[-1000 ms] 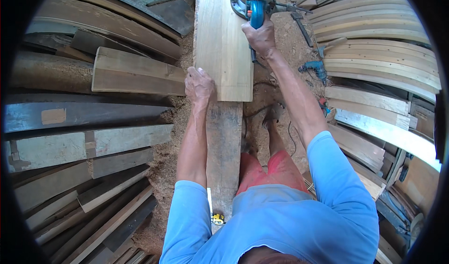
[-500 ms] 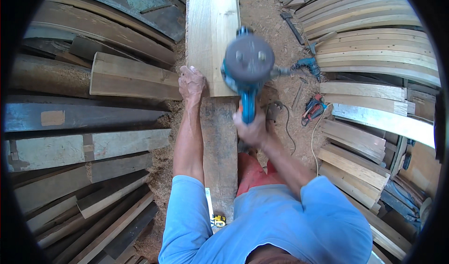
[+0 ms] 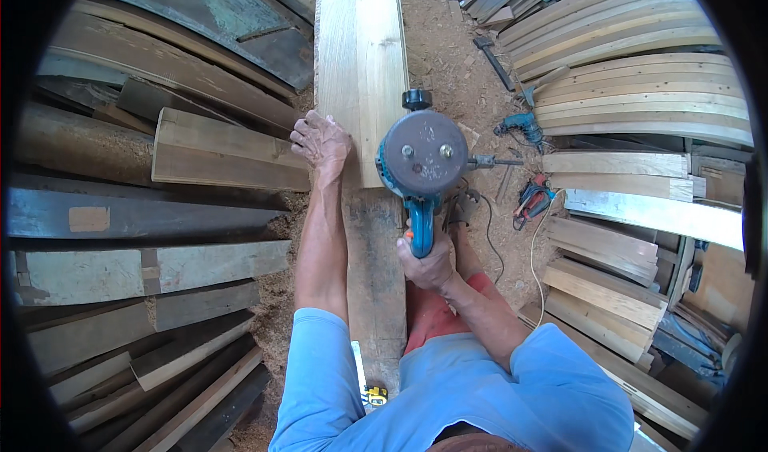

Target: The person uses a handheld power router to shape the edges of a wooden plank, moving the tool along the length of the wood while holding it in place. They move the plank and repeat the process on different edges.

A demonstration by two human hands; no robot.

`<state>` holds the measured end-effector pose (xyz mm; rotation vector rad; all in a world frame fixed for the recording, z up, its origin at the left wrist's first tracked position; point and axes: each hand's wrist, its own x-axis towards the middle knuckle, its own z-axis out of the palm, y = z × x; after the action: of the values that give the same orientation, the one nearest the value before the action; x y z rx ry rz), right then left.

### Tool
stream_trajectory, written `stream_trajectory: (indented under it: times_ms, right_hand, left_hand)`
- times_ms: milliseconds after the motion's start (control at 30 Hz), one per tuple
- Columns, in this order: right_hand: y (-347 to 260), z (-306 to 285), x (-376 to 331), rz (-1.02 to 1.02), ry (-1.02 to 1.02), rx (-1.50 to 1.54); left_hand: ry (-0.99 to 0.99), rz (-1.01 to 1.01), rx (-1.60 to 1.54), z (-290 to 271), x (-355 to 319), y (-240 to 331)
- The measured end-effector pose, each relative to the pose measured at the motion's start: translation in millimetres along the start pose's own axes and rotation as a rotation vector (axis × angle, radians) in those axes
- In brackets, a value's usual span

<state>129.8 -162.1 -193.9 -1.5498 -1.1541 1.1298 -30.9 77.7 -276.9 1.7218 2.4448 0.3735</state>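
My right hand grips the teal handle of a hand-held power saw with a round grey guard, lifted near the close end of a long pale plank. That plank runs away from me and rests on a darker, weathered beam. My left hand lies flat on the plank's left edge, fingers spread, just left of the saw.
Stacks of old boards fill the left. Curved and straight boards are piled on the right. On the sawdust floor lie a blue drill, a hammer, red-handled pliers and a cord. A yellow tape measure sits near my body.
My right hand has pulled the saw back along the plank from its far part to the near end, close to me. The left hand stays pressed on the plank's edge.
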Motion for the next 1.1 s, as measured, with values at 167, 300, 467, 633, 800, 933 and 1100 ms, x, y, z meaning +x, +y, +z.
stream_trajectory:
  times_ms: [167,300,467,633,800,933,1100]
  right_hand:
    - [-9.0,-0.4,55.0,-0.031,0.013,-0.008]
    - [-15.9,1.4,95.7,-0.076,0.030,-0.004]
    - [-22.4,-0.7,152.0,-0.068,0.021,-0.017]
    - [-24.4,1.0,214.5,-0.100,0.054,-0.009]
    - [-32.2,1.4,272.4,-0.105,0.063,0.002]
    - [-40.8,2.6,319.4,-0.195,0.098,-0.007]
    - [-40.0,3.9,376.9,-0.166,0.093,0.022]
  left_hand:
    - [0.020,-0.015,-0.003,4.7,12.1,19.4]
    - [0.028,0.001,0.002,10.0,30.7,24.9]
    - [0.014,-0.023,0.039,14.1,58.2,43.1]
    - [0.020,-0.048,0.052,20.1,88.5,63.2]
    - [0.009,-0.072,0.056,25.9,119.8,82.3]
    - [-0.003,-0.096,0.046,26.9,136.9,93.6]
    - [-0.030,-0.127,0.033,25.1,145.6,101.3]
